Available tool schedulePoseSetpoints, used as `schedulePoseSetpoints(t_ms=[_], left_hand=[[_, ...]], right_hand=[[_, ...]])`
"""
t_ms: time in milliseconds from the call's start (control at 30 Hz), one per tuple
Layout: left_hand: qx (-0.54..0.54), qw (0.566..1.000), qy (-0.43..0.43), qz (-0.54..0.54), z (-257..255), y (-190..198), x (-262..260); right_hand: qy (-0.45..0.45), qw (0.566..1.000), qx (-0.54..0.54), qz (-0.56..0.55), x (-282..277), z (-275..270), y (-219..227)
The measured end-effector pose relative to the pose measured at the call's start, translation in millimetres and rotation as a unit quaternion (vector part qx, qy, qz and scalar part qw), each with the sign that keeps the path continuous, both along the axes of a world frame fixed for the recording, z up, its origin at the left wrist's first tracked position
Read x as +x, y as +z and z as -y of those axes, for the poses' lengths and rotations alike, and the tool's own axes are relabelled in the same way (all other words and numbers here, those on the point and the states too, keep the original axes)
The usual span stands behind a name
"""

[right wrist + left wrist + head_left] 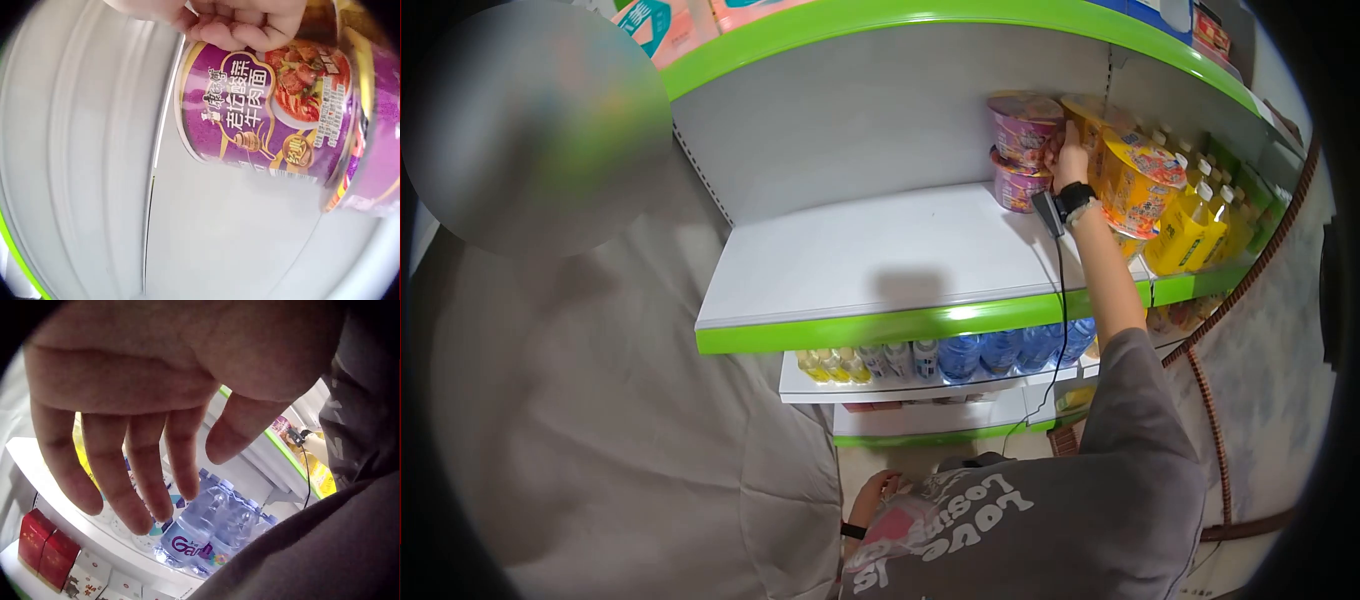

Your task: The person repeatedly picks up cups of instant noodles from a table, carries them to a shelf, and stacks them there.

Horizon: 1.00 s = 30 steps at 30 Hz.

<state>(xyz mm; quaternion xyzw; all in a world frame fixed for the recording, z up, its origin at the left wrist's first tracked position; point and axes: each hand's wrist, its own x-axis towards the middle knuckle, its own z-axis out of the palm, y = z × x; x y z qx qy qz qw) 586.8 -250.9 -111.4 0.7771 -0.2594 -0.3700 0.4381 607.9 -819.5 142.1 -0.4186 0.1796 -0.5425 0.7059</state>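
Two purple noodle cups [1022,130] stand stacked on the upper shelf, right beside orange-yellow cups [1140,180]. My right hand [1068,165] is between the two stacks. In the right wrist view its fingers [250,34] are bent against the side of the lower purple cup [269,106]; whether they grip anything is hidden. The other purple cup [381,131] sits on top of that one. My left hand [878,492] hangs low by my body. The left wrist view shows this left hand [137,412] with loosely bent, spread fingers and nothing held.
Yellow drink bottles [1190,230] stand right of the cups. Below the green shelf edge [880,328] are blue-labelled water bottles [1000,350] and smaller bottles [830,365]. Red boxes [50,550] lie lower down. A cable [1061,300] hangs from the right wrist; grey cloth [630,400] covers the left.
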Motion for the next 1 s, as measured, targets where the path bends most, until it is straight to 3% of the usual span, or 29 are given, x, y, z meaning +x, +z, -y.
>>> schedulePoseSetpoints(t_ms=[100, 167, 233, 333, 400, 467, 567, 667, 767, 867, 933, 1000], left_hand=[[0.016, 0.999, 0.018, 0.036, 3, 20, -25], [0.015, 0.997, 0.048, 0.051, 0, 12, -40], [0.003, 0.994, 0.068, 0.085, -10, -16, -53], [0.050, 0.982, 0.139, 0.114, -10, 5, -93], [0.044, 0.972, 0.182, 0.140, -11, -2, -119], [0.064, 0.966, 0.188, 0.165, -13, -4, -150], [0.050, 0.946, 0.291, 0.130, -1, -13, -210], [0.026, 0.915, 0.387, 0.114, 3, -32, -275], [0.043, 0.910, 0.398, 0.105, 2, -29, -315], [0.082, 0.880, 0.452, 0.120, 5, -43, -340], [0.095, 0.872, 0.470, 0.100, 4, -21, -346], [0.038, 0.854, 0.505, 0.119, 5, -22, -351]], right_hand=[[0.035, 0.999, -0.005, -0.024, 5, -22, -19], [0.073, 0.996, -0.051, -0.029, 5, -47, -32], [0.113, 0.988, -0.100, -0.041, 7, -83, -39], [0.206, 0.959, -0.168, -0.099, 3, -156, -44], [0.343, 0.923, -0.153, -0.081, 0, -201, -47], [0.428, 0.884, -0.171, -0.082, -4, -236, -63], [0.533, 0.814, -0.195, -0.126, -17, -274, -95], [0.589, 0.771, -0.194, -0.145, -48, -310, -125], [0.667, 0.698, -0.208, -0.159, -54, -340, -146], [0.712, 0.666, -0.139, -0.175, -72, -366, -168], [0.698, 0.615, -0.300, -0.212, -83, -376, -189], [0.675, 0.552, -0.465, -0.150, -105, -389, -217]])
